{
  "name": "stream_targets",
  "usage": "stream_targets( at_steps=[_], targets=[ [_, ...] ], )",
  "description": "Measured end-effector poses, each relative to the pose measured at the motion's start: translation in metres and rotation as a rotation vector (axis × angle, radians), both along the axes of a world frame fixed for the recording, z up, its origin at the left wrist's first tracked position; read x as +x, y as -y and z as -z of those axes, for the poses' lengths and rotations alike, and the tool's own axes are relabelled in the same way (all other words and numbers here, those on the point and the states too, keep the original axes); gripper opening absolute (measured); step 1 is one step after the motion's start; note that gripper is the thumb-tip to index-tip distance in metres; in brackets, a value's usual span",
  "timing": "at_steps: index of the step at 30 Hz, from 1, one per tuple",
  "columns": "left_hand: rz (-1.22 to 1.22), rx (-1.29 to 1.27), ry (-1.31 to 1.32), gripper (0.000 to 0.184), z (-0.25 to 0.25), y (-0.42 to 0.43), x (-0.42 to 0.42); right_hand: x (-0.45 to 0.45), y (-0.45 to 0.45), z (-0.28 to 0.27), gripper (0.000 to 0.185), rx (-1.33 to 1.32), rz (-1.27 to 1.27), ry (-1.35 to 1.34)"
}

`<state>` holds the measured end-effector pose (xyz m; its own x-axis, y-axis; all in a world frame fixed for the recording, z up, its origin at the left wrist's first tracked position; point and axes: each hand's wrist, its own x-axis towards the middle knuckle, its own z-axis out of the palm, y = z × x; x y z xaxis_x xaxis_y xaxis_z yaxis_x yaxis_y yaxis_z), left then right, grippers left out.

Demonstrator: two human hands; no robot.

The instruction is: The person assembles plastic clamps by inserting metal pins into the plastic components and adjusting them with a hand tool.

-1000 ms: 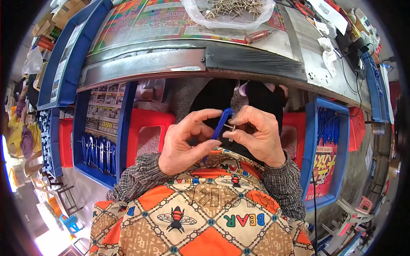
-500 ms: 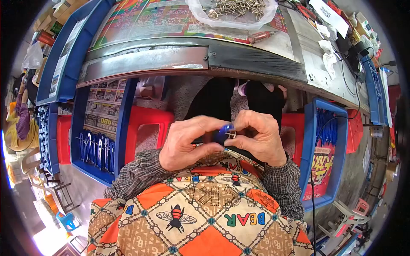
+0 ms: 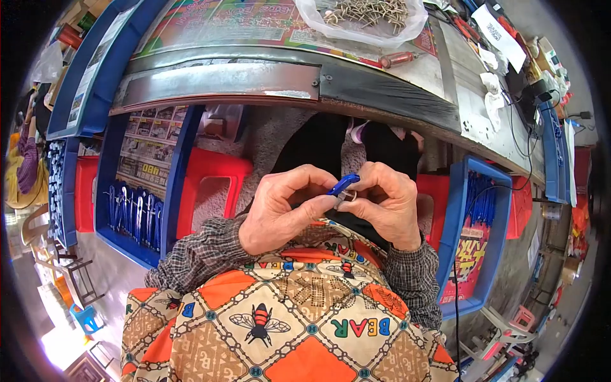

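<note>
In front of my lap I hold a small glossy blue piece with a shiny metal part beside its lower side. My left hand is closed, its thumb and fingers pinching the blue piece from the left. From the other side, my right hand pinches at the metal part with thumb and index finger. The fingertips cover some of both parts, so how they join is hidden. The exact kind of object cannot be made out.
Ahead runs a metal-edged workbench. On it lie a clear plastic bag of metal pieces and a red-handled tool. Blue crates with blue-handled items flank me, beside red stools. Another person is far left.
The blue piece has turned between my fingers, so more of its length and the metal part show. My hands stay close together. The whole view has shifted slightly.
</note>
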<state>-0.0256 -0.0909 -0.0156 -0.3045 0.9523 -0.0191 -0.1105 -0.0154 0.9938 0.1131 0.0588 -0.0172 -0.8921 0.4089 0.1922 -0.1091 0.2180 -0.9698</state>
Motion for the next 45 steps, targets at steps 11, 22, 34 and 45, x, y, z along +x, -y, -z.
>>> stream_targets(
  at_steps=[11,22,34,45],
  targets=[
    [-0.086,-0.001,0.181,0.014,0.005,-0.010,0.009,-0.002,-0.002,0.003,0.018,0.069,0.041,-0.012],
    [-0.090,-0.064,0.216,0.016,-0.001,-0.022,0.009,-0.001,-0.006,0.000,0.017,0.138,0.085,0.062],
    [0.086,-0.161,0.095,0.008,-0.014,-0.048,0.021,0.033,-0.021,-0.006,0.026,0.107,0.022,0.000],
    [0.228,-0.201,-0.036,0.016,-0.016,-0.063,0.035,0.116,-0.068,-0.019,0.017,0.255,0.421,0.113]
  ],
)
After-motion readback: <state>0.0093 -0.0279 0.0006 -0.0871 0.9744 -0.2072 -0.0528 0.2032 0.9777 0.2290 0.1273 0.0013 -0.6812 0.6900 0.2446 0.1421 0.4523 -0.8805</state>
